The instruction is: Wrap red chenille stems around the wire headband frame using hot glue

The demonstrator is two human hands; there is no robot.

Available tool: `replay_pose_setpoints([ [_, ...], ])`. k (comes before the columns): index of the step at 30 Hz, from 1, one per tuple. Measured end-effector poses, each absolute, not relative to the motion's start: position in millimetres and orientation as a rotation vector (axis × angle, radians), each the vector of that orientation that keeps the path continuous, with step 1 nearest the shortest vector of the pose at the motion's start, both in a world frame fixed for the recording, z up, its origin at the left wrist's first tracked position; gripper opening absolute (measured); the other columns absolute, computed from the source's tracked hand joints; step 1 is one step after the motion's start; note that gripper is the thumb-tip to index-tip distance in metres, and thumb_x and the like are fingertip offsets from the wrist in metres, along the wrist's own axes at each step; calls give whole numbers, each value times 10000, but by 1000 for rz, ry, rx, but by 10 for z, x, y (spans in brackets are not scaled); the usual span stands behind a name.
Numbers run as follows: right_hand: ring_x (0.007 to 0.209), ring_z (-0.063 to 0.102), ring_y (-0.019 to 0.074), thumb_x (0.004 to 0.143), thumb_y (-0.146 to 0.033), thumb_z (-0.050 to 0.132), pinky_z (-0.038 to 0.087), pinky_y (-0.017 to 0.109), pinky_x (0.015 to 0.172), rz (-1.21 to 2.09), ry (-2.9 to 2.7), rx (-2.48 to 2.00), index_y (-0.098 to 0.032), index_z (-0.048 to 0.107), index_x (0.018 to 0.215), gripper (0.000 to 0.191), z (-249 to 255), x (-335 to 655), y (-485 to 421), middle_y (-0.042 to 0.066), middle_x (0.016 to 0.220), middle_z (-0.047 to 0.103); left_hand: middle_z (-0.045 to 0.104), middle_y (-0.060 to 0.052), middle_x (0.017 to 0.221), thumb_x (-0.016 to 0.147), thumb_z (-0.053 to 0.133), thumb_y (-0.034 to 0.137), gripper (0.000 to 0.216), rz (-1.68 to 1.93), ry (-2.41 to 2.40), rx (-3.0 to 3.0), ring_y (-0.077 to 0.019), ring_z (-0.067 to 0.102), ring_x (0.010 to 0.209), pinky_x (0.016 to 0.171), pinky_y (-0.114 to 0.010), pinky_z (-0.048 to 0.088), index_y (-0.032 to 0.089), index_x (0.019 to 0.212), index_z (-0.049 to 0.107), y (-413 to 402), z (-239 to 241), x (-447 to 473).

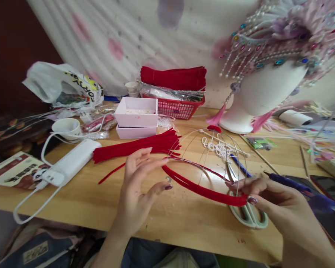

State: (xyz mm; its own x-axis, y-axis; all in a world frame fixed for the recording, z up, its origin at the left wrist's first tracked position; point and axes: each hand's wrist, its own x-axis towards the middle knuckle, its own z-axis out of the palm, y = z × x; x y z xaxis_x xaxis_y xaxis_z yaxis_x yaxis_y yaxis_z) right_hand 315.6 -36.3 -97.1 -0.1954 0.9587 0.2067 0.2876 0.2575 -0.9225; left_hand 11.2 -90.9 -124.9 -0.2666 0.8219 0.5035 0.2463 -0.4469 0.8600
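A wire frame (203,188) with a band of red fuzzy pipe cleaners round its rim and thin metal wires arching up to a red patch hangs over the table. My right hand (273,201) pinches the rim at its right end, thumb in front. My left hand (142,182) is at the other end, fingers spread and thumb apart, its fingertips close to the rim; whether they touch it I cannot tell. Behind the left hand lies a bundle of red pipe cleaners (136,145), with one loose stem beside it. Scissors (248,216) with pale green handles lie below the right hand.
A white power strip (72,160) with a cable lies at left near a paper cup (66,128). White boxes (136,117) and a red basket (181,108) stand behind. A mannequin head (259,93) wears a beaded headdress. A blue glue gun (304,191) and phones (331,190) lie at right.
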Motion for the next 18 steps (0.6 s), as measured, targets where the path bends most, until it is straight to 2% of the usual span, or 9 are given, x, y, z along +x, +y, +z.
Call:
replay_pose_setpoints([
  [3,724,793,254,719,-491,872,645,270,603,1049,-1649,-1124,-242,724,605,312,-989,3192,-368,69,729,796,565,-104,1452,854,792,312,231,1667,1103,1450,-321,440,1449,1219,-529,329,319,1084,799,-842,-1226,169],
  [5,745,793,257,732,-482,867,656,297,649,1091,-1644,-1086,-239,714,605,314,-1014,3210,-364,69,740,795,600,-99,1450,848,800,311,159,1646,1009,1376,-316,447,1454,1228,-528,311,309,1006,815,-825,-1213,239],
  [7,735,787,261,735,-480,865,662,328,669,1115,-1637,-1057,-236,701,597,325,-1038,3217,-354,69,725,787,636,-90,1421,851,798,290,108,1637,953,1315,-301,488,1423,1202,-501,360,311,954,821,-825,-1197,296],
  [12,700,774,254,724,-457,879,648,306,599,1172,-1593,-1028,-225,710,610,309,-1078,3219,-338,75,712,777,749,-62,1141,824,827,268,137,1678,853,1269,-246,646,1181,1047,-396,506,333,945,822,-839,-1138,374],
  [15,718,775,247,740,-426,875,658,318,643,1189,-1586,-987,-222,711,613,291,-1103,3236,-343,77,728,783,751,-53,990,786,859,262,131,1762,871,1255,-224,682,1030,945,-352,548,312,904,830,-839,-1124,423],
  [18,762,784,244,750,-411,872,664,321,693,1206,-1567,-979,-227,720,634,266,-1126,3254,-344,75,760,794,761,-59,954,764,871,227,151,1857,875,1221,-225,691,973,896,-348,567,293,895,836,-845,-1133,496],
])
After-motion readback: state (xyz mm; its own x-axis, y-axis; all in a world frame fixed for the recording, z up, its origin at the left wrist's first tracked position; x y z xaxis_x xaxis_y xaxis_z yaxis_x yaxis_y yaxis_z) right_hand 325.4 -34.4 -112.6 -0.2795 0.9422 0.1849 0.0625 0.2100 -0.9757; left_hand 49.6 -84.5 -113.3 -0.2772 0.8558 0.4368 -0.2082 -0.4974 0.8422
